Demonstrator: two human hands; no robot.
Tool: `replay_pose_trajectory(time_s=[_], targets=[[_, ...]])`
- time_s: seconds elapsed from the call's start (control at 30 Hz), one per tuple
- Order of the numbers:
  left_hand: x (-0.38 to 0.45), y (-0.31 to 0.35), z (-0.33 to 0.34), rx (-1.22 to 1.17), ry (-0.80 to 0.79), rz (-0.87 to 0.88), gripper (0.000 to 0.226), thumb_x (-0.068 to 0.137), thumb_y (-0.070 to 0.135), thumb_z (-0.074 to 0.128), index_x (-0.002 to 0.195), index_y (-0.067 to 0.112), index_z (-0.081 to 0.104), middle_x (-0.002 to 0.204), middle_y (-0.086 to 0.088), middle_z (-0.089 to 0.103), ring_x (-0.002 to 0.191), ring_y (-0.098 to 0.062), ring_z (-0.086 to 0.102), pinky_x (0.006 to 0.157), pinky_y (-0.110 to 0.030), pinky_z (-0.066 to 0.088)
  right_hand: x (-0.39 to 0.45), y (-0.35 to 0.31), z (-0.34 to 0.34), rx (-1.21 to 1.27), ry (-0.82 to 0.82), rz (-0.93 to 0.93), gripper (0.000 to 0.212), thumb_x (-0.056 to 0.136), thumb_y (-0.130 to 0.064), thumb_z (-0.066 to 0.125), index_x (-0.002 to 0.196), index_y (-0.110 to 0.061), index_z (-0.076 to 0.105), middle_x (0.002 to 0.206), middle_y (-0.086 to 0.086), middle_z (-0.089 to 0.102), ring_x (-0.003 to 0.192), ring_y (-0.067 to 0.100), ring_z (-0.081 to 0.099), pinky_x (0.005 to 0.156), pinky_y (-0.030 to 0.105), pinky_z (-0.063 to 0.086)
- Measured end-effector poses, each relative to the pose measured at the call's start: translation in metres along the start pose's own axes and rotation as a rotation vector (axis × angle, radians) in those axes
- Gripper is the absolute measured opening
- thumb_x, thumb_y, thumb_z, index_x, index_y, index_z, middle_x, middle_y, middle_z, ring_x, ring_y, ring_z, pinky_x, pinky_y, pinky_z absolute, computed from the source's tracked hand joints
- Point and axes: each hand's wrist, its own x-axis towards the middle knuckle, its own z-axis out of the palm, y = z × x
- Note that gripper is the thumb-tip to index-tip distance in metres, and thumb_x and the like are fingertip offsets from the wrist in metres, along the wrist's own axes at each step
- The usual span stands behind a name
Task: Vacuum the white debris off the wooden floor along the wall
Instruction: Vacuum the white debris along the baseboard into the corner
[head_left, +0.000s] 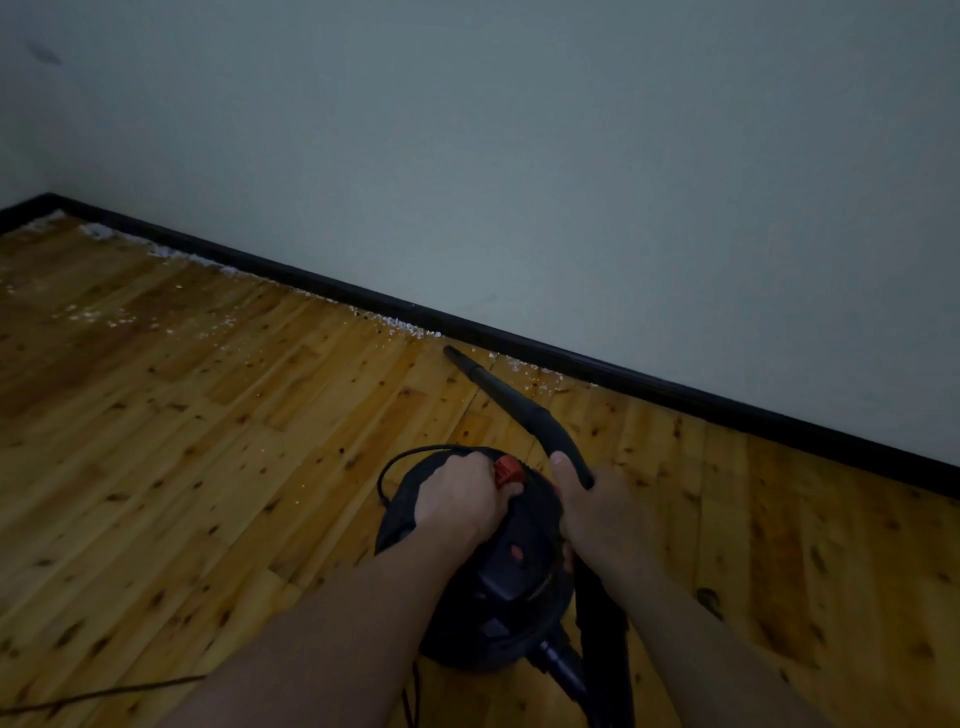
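Observation:
A black canister vacuum (511, 577) with red parts hangs low over the wooden floor (218, 467). My left hand (462, 496) grips its top handle. My right hand (597, 512) holds the black curved wand (514, 402), thumb along its upper side. The wand's nozzle tip (449, 352) points at the floor just short of the black skirting board (571, 358). White debris (400, 325) lies in a thin line along the skirting, left of the tip, and a few crumbs (524, 370) lie to its right. More white debris (119, 317) is scattered over the floor at the far left.
A pale wall (571, 182) rises behind the skirting and meets a corner at the far left. A thin dark cord (104, 691) runs over the floor at the lower left. The vacuum's hose (563, 670) leaves the canister toward the bottom edge.

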Motion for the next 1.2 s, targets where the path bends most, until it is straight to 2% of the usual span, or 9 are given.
replay_pose_trajectory(time_s=[0.23,0.37,0.5,0.7,0.77,0.87,0.93,1.1,1.2], targets=[[-0.001,-0.001,-0.001,0.001,-0.014,-0.002,0.041,0.097,0.060,0.061,0.093,0.020,0.057,0.090,-0.001,0.064,0.087,-0.026,0.066,0.065,-0.036,0.045,-0.002,0.002,-0.006,0.011,0.033,0.002,0.052,0.103,-0.054,0.049,0.068,-0.016,0.056,0.054,0.000,0.056,0.048,0.018,0.058,0.053,0.034,0.048],[0.000,-0.002,0.001,-0.010,-0.020,0.001,0.040,0.097,0.060,0.061,0.091,0.020,0.058,0.094,-0.004,0.069,0.085,-0.027,0.067,0.064,-0.035,0.045,-0.007,0.002,-0.012,0.028,0.043,-0.004,0.053,0.106,-0.050,0.050,0.065,-0.016,0.054,0.049,-0.003,0.053,0.041,0.013,0.054,0.047,0.027,0.043],[0.000,-0.003,0.004,-0.013,-0.023,0.006,0.040,0.097,0.059,0.061,0.086,0.021,0.056,0.085,-0.002,0.063,0.076,-0.026,0.062,0.062,-0.034,0.044,-0.010,0.004,-0.019,0.019,0.046,0.043,0.054,0.104,-0.056,0.048,0.065,-0.020,0.056,0.046,-0.007,0.052,0.050,0.017,0.057,0.058,0.033,0.047],[-0.003,-0.004,0.006,-0.022,-0.026,0.014,0.041,0.097,0.059,0.060,0.087,0.020,0.056,0.086,-0.003,0.064,0.077,-0.026,0.062,0.065,-0.036,0.048,-0.021,0.007,-0.028,-0.007,0.041,0.038,0.055,0.106,-0.054,0.045,0.072,-0.015,0.060,0.043,-0.006,0.052,0.035,0.006,0.052,0.048,0.026,0.044],[-0.004,-0.005,0.006,-0.022,-0.029,0.017,0.042,0.097,0.059,0.060,0.082,0.021,0.053,0.084,-0.003,0.062,0.075,-0.025,0.060,0.064,-0.035,0.047,-0.024,0.008,-0.031,0.020,0.039,0.038,0.055,0.106,-0.054,0.046,0.074,-0.013,0.063,0.047,-0.004,0.054,0.039,0.011,0.054,0.048,0.030,0.049],[-0.006,-0.005,0.007,-0.022,-0.039,0.014,0.043,0.097,0.059,0.060,0.080,0.021,0.053,0.082,-0.003,0.062,0.074,-0.026,0.062,0.063,-0.035,0.049,-0.024,0.014,-0.034,0.027,0.064,0.066,0.057,0.101,-0.060,0.048,0.066,-0.016,0.061,0.055,0.002,0.058,0.052,0.021,0.060,0.069,0.048,0.060],[-0.005,-0.006,0.007,-0.022,-0.049,0.013,0.043,0.097,0.059,0.061,0.079,0.021,0.053,0.079,-0.002,0.061,0.073,-0.025,0.061,0.063,-0.036,0.049,-0.026,0.015,-0.035,0.028,0.070,0.079,0.059,0.100,-0.062,0.048,0.065,-0.017,0.061,0.057,0.004,0.060,0.054,0.024,0.062,0.073,0.051,0.061],[-0.002,-0.007,0.008,-0.021,-0.046,0.035,0.045,0.096,0.060,0.060,0.076,0.021,0.052,0.073,0.000,0.057,0.067,-0.024,0.056,0.060,-0.034,0.042,-0.032,0.016,-0.037,0.066,0.053,0.061,0.061,0.106,-0.054,0.046,0.062,-0.013,0.056,0.045,0.000,0.054,0.039,0.017,0.057,0.047,0.031,0.050],[-0.003,-0.008,0.009,-0.020,-0.044,0.042,0.044,0.096,0.061,0.060,0.080,0.020,0.055,0.075,0.000,0.059,0.066,-0.022,0.055,0.060,-0.034,0.042,-0.035,0.015,-0.036,0.053,0.074,0.045,0.060,0.107,-0.052,0.045,0.064,-0.013,0.055,0.040,-0.004,0.051,0.036,0.014,0.055,0.041,0.022,0.044]])
